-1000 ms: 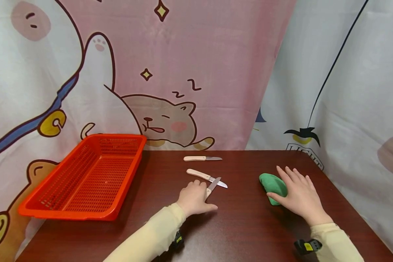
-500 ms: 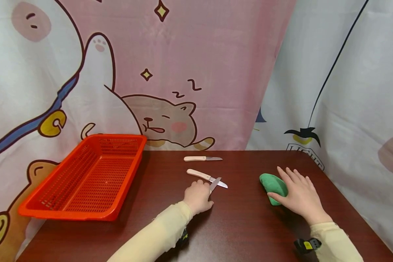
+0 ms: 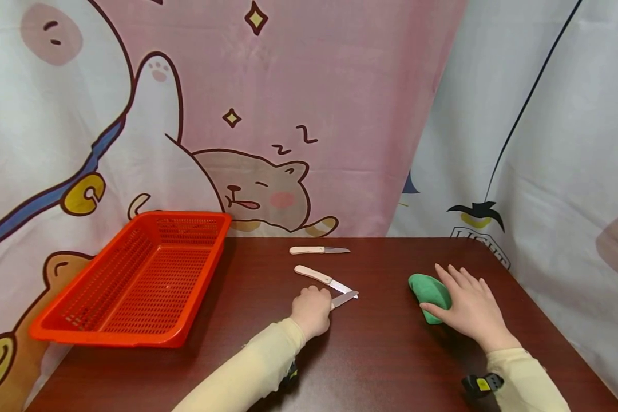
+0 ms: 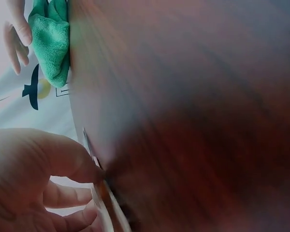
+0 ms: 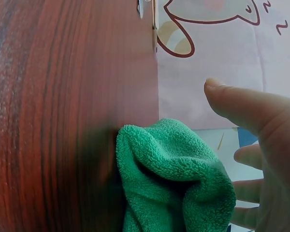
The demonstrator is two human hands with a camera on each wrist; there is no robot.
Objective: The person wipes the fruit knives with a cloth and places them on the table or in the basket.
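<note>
In the head view my left hand (image 3: 311,312) holds a small folding knife (image 3: 345,298) with its blade out, pointing right. The hand covers most of its handle. In the left wrist view the thumb and fingers pinch the pale handle (image 4: 104,208). The blade crosses the tip of a second knife (image 3: 313,273) with a pale handle, lying unfolded on the table. A third such knife (image 3: 307,250) lies farther back. My right hand (image 3: 471,309) is spread beside a folded green cloth (image 3: 429,296), fingers straight; whether it touches the cloth I cannot tell.
A red plastic basket (image 3: 177,337) with slotted walls stands at the left of the dark brown table (image 3: 386,355). A cartoon-printed curtain (image 3: 350,114) hangs right behind the table's back edge and along its right side.
My left hand has moved slightly right, and its fingers have closed round the knife's handle. The blade has swung clockwise, now pointing more to the right. My right hand and the cloth stay put.
</note>
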